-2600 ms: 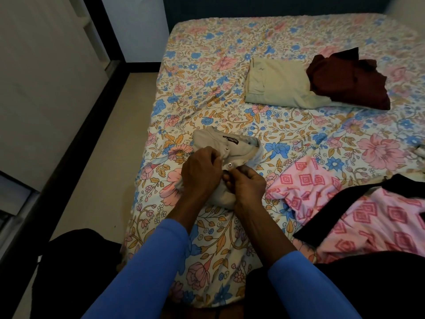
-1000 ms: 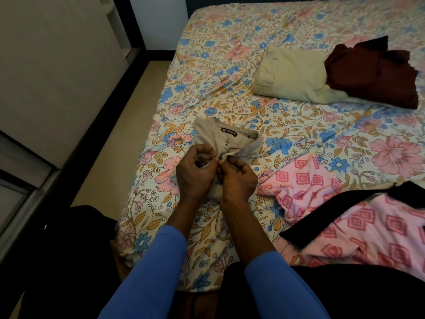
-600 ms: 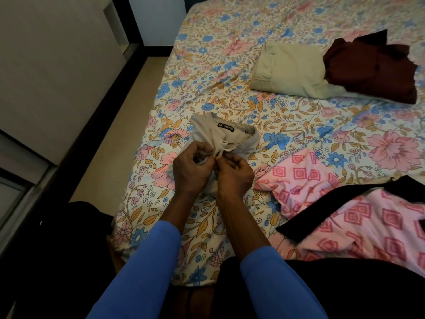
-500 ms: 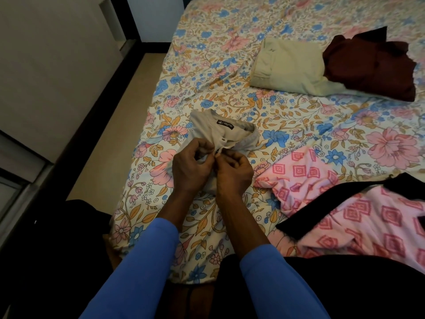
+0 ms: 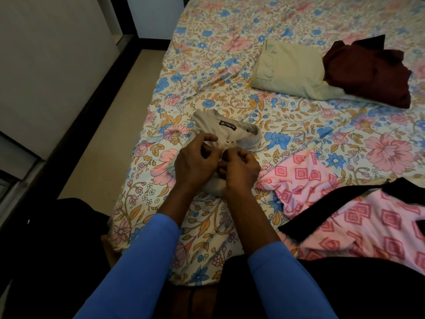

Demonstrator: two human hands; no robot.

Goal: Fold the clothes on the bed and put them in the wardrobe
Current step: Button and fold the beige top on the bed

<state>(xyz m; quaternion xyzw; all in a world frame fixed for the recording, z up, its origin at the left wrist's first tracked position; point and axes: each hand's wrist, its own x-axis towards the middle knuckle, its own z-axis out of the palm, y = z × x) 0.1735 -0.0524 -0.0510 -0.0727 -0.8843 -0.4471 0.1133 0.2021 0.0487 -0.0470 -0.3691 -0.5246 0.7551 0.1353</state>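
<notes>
the placket of a crumpled beige button-front shirt (image 5: 226,132), lying on the floral-sheeted bed (image 5: 230,72), is pinched by left hand (image 5: 195,163) and right hand (image 5: 240,170), apparently buttoning; flattening and folding are judged next.

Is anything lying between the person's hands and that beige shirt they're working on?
Nothing visible does. The left hand and the right hand both pinch the beige shirt at its buttoned front. The pink patterned garment lies off to the right, not between them.
</notes>
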